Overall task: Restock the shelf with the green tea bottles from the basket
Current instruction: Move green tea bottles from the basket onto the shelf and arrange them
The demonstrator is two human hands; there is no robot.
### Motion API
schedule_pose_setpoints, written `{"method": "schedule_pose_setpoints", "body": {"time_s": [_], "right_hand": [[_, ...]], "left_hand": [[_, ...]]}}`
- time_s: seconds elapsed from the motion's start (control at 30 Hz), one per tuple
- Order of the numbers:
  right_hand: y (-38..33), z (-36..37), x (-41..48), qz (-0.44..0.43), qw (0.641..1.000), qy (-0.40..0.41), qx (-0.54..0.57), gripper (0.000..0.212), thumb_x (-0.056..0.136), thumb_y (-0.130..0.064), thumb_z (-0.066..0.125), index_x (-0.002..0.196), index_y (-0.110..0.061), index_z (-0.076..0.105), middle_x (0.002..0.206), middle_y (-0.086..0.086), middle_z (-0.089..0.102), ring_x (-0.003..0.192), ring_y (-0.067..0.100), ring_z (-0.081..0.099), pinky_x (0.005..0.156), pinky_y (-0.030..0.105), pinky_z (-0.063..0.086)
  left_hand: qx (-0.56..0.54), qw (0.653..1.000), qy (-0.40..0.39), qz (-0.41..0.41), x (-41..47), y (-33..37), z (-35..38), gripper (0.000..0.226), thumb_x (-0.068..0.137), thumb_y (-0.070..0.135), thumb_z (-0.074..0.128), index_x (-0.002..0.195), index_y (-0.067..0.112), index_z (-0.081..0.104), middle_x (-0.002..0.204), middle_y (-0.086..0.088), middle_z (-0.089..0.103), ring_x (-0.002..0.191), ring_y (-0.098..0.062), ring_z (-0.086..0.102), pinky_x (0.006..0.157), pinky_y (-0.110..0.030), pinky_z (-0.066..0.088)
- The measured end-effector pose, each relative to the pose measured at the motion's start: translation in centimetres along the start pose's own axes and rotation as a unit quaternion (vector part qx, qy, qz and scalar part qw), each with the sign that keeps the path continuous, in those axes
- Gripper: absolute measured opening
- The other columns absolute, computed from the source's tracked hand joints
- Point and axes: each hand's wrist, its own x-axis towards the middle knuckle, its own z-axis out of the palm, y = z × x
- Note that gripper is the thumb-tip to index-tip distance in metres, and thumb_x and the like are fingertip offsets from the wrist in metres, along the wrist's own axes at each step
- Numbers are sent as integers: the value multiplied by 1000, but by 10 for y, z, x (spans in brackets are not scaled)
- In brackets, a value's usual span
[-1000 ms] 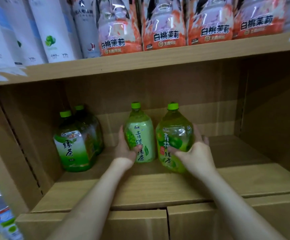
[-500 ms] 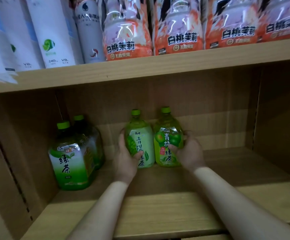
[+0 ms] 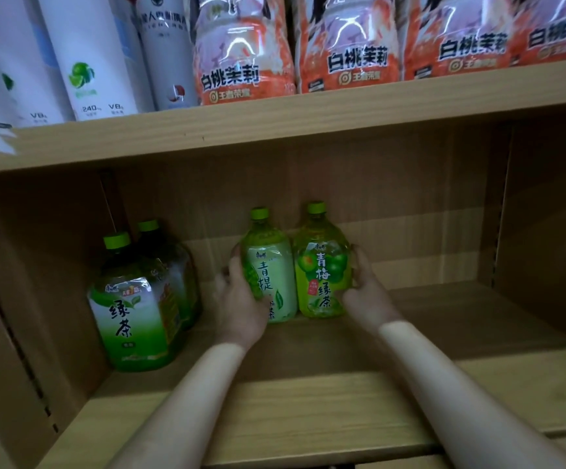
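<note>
Two green tea bottles stand upright side by side deep on the wooden shelf [image 3: 308,401]. My left hand [image 3: 241,299] grips the pale green grape tea bottle [image 3: 271,269] from its left side. My right hand [image 3: 364,292] grips the yellow-green plum tea bottle [image 3: 323,269] from its right side. The two bottles touch each other. At the shelf's left stands a large green tea bottle [image 3: 132,309] with a second large bottle [image 3: 169,265] behind it. The basket is out of view.
The shelf above [image 3: 274,126] carries white cans [image 3: 85,55] at the left and orange peach-jasmine packs [image 3: 345,45] to the right. A side wall [image 3: 545,231] closes the compartment on the right, with bare shelf board between it and my right hand.
Both hands have pushed the two bottles further back into the shelf, and they now stand upright and close together. The view has tilted up slightly.
</note>
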Motion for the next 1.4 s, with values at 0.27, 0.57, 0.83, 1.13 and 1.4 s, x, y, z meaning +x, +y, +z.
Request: {"method": "schedule_pose_setpoints", "body": {"time_s": [0.27, 0.57, 0.83, 1.13, 1.4], "right_hand": [[-16, 0, -16, 1, 985, -25, -169, 93, 80, -8, 62, 151, -33, 7, 139, 8, 49, 122, 29, 52, 99, 30, 41], [-83, -66, -67, -60, 982, -70, -166, 43, 83, -2, 54, 122, -20, 56, 108, 6, 68, 85, 19, 64, 74, 30, 53], [-104, -173, -200, -117, 941, -126, -290, 26, 90, -22, 60, 115, -29, 62, 102, -10, 69, 95, 3, 65, 87, 32, 55], [-61, -331, -393, 23, 950, 57, -305, 25, 87, -21, 64, 107, -36, 63, 86, 2, 75, 81, 17, 70, 80, 35, 55], [50, -438, -579, 205, 902, 289, -248, 20, 87, -13, 65, 106, -19, 67, 85, 12, 73, 75, 16, 64, 74, 31, 50]], "left_hand": [[219, 968, -104, 71, -17, 10, -12, 96, 82, 2, 56, 144, 49, 2, 153, -9, -3, 140, -34, 16, 105, -39, 37], [53, 969, -38, 236, -57, 71, -25, 37, 89, 21, 48, 124, 21, 58, 135, 0, 46, 119, -18, 50, 99, -29, 42], [-177, 899, -87, 391, -158, 165, -13, 27, 88, 24, 50, 101, 13, 70, 95, 1, 66, 83, -11, 61, 72, -26, 51], [-242, 805, -231, 490, -310, 287, 42, 20, 79, 11, 58, 91, 16, 74, 86, 2, 71, 79, -10, 63, 73, -20, 48], [-234, 717, -444, 484, -482, 357, 143, 28, 80, 25, 51, 95, 20, 73, 94, 3, 74, 85, -12, 66, 78, -22, 48]]}}
